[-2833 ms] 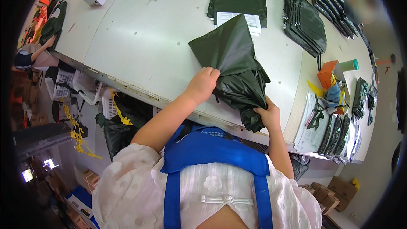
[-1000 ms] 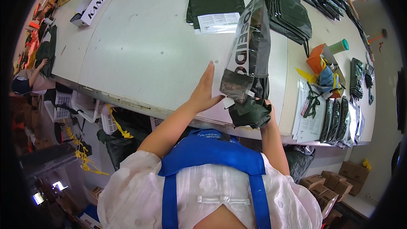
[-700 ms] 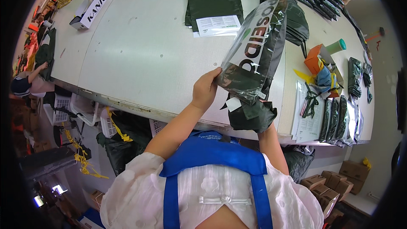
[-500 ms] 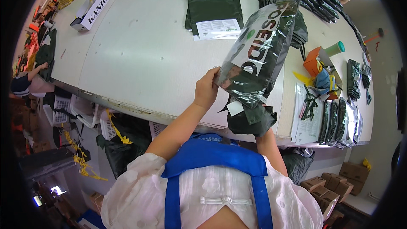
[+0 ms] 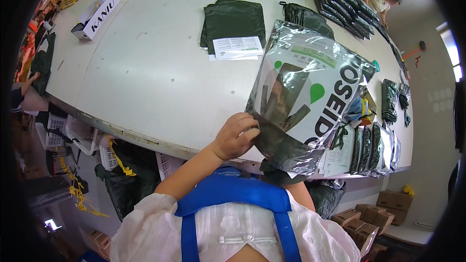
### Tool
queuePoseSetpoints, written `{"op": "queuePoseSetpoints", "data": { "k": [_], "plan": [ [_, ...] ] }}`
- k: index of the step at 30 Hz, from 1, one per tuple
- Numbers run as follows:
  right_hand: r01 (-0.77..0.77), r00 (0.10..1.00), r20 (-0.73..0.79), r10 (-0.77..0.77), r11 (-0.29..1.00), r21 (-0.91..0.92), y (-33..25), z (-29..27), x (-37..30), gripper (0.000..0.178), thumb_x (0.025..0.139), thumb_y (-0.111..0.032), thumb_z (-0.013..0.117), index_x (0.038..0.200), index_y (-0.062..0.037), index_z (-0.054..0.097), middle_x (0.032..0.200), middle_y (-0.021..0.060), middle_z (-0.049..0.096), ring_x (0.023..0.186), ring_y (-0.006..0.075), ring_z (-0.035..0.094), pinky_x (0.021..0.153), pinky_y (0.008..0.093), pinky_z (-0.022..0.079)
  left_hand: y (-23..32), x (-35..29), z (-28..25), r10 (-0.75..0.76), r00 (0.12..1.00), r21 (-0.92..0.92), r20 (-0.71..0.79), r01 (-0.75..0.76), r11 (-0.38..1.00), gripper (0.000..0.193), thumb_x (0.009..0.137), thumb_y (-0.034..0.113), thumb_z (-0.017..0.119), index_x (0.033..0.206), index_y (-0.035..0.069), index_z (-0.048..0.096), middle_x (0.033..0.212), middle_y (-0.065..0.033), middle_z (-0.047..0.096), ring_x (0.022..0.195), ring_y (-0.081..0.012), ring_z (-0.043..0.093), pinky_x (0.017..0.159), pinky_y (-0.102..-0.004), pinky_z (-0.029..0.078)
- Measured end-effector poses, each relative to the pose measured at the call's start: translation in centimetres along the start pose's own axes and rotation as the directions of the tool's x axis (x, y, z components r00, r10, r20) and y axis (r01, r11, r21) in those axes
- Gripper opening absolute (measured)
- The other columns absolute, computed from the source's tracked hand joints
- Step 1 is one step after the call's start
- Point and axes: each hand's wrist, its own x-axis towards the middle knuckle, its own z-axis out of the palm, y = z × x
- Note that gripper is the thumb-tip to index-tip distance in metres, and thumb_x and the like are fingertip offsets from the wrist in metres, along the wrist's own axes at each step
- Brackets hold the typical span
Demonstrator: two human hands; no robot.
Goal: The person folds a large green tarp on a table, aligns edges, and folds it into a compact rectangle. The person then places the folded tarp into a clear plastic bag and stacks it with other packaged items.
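My left hand (image 5: 236, 135) is closed on the left edge of a clear plastic bag (image 5: 310, 92) with a printed white insert. The bag is tilted above the table's front right part, its printed face turned up. A dark green folded fabric bundle (image 5: 279, 173) shows below the bag's lower edge. My right forearm (image 5: 302, 197) reaches under this bundle; the hand itself is hidden behind the bundle and the bag. Beyond the bag lie a stack of folded dark green fabric pieces (image 5: 235, 19) and a white printed leaflet (image 5: 237, 48) on its near edge.
On the white table (image 5: 160, 67), a white box (image 5: 97, 16) stands far left. Dark drawstring pouches (image 5: 306, 18) and packed bags (image 5: 340, 7) lie far right, more packed bags (image 5: 374, 148) near right. Cartons (image 5: 364, 223) sit below. One person (image 5: 381, 0) is far right, another (image 5: 31, 92) at left.
The plastic bag has turned to show its broad printed face and come lower and nearer. My left hand has moved down with its edge. The view has shifted slightly.
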Motion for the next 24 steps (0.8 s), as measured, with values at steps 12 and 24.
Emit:
{"op": "queuePoseSetpoints", "data": {
  "k": [12,24],
  "plan": [
    [-0.028,0.999,-0.037,0.039,0.967,0.253,-1.9,2.3,2.2,0.033,0.094,-0.035,0.049,0.113,-0.0079,0.054,0.104,0.0088,0.061,0.095,0.0262,0.06,0.085,0.0408,0.051,2.2,-5.7,1.6,-0.371,0.82,-0.189,0.435,0.486,0.853,0.022,0.069,-0.005,0.064,0.089,0.001,0.057,0.087,-0.0157,0.057,0.077,-0.0345,0.057,0.067,-0.0378,0.049],
    [-0.213,0.892,-0.45,0.046,0.92,-0.328,-0.6,4.4,4.5,0.029,0.078,-0.009,0.061,0.105,-0.0009,0.057,0.088,0.0077,0.063,0.075,0.0194,0.063,0.07,0.0326,0.051,-5.8,-9.1,3.0,-0.542,0.071,-0.43,0.837,0.698,-0.573,0.048,0.094,0.035,0.049,0.134,0.009,0.043,0.121,-0.0054,0.056,0.104,-0.0137,0.056,0.085,-0.0334,0.049]
  ]
}}
